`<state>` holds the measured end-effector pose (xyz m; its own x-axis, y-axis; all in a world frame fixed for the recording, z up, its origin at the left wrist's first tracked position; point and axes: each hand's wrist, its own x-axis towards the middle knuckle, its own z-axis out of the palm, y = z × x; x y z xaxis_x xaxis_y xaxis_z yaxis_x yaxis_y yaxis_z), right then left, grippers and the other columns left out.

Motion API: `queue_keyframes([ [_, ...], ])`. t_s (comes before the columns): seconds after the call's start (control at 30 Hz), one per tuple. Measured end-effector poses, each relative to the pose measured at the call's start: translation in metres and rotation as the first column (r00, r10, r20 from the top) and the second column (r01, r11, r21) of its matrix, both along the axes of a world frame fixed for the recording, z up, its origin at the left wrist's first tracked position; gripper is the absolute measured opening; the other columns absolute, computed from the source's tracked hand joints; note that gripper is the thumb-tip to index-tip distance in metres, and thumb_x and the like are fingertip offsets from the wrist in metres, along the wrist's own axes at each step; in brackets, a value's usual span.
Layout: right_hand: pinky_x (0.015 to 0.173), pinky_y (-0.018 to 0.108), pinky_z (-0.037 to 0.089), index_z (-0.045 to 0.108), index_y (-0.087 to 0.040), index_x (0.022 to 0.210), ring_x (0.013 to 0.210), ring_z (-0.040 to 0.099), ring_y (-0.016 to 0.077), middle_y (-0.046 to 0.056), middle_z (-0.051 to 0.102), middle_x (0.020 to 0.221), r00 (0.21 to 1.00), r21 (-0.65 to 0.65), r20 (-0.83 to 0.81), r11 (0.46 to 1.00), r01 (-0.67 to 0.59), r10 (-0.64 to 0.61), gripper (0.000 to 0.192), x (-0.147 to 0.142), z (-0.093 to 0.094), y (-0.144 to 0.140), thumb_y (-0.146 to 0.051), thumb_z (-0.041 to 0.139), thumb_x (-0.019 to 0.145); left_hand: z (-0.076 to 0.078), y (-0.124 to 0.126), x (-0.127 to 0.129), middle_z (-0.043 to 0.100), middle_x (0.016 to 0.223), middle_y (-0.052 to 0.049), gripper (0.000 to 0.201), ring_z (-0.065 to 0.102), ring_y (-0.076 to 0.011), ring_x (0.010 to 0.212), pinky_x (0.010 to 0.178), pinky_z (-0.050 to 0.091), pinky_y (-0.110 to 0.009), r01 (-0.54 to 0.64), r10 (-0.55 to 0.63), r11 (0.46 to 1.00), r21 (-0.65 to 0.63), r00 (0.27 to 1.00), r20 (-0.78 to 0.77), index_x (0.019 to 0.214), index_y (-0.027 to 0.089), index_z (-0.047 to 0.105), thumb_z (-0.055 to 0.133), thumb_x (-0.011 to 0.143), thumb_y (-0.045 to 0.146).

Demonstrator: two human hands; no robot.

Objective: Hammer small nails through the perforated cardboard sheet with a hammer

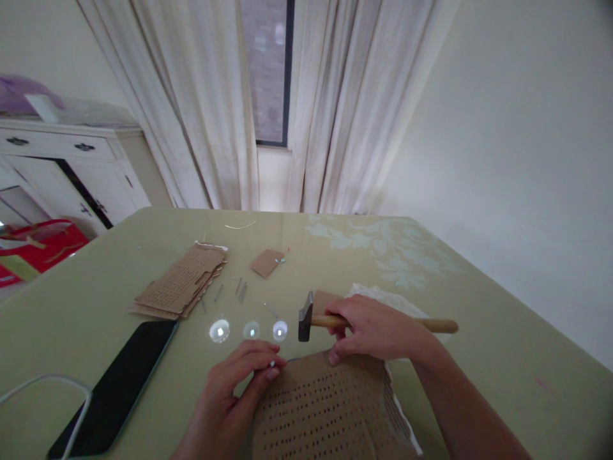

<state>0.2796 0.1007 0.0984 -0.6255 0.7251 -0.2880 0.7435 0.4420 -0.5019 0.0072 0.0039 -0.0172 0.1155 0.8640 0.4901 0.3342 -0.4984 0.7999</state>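
Observation:
My left hand [239,377] is closed, thumb and forefinger pinching a small nail [272,364] of which only the pale, shiny head shows. Its fingertips are at the upper left corner of a brown cardboard piece [320,409] punched with rows of small holes. My right hand [378,326] grips a hammer [305,317] around its wooden handle, the dark metal head pointing left. The right thumb also presses on the cardboard's top edge. Several loose nails [242,291] lie on the table beyond my left hand.
A stack of perforated cardboard [179,281] lies at the left, above a dark phone [119,383] crossed by a white cable [79,383]. A small cardboard square [267,262] sits farther back. White crumpled plastic [383,297] lies behind my right hand on the greenish table [502,358].

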Motion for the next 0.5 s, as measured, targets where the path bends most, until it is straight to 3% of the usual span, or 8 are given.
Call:
queue_keyframes([
  [0.17,0.072,0.03,0.038,0.068,-0.022,0.09,0.088,0.065,0.0218,-0.001,0.073,0.091,1.0,0.013,0.01,1.0,0.005,-0.005,0.034,-0.0008,-0.0005,0.0,-0.047,0.09,0.08,0.0008,0.0019,-0.0002,0.084,0.098,0.0,0.018,0.081,-0.0162,0.089,0.078,0.063,-0.018,0.052,-0.052,0.999,-0.002,0.998,-0.032,0.107,0.029,0.081,0.067,0.104,0.019],
  [0.3,0.071,0.03,0.037,0.069,-0.022,0.09,0.087,0.064,0.0215,-0.001,0.072,0.089,1.0,0.018,0.007,1.0,-0.003,0.003,0.033,-0.0015,-0.0007,-0.0003,-0.046,0.09,0.081,0.0062,0.0007,0.0038,0.081,0.09,0.002,0.018,0.078,-0.0135,0.081,0.074,0.06,-0.016,0.021,-0.021,1.0,-0.016,1.0,0.008,0.1,0.029,0.08,0.065,0.104,0.019],
  [0.5,0.073,0.031,0.038,0.07,-0.022,0.092,0.088,0.065,0.0218,0.0,0.073,0.092,1.0,0.02,0.006,1.0,0.01,-0.01,0.034,-0.0018,-0.0004,-0.0008,-0.046,0.09,0.081,0.0035,0.002,0.0009,0.081,0.092,0.001,0.019,0.078,-0.0138,0.083,0.074,0.06,-0.017,0.071,-0.071,0.997,0.0,0.997,-0.023,0.104,0.028,0.079,0.064,0.105,0.018],
])
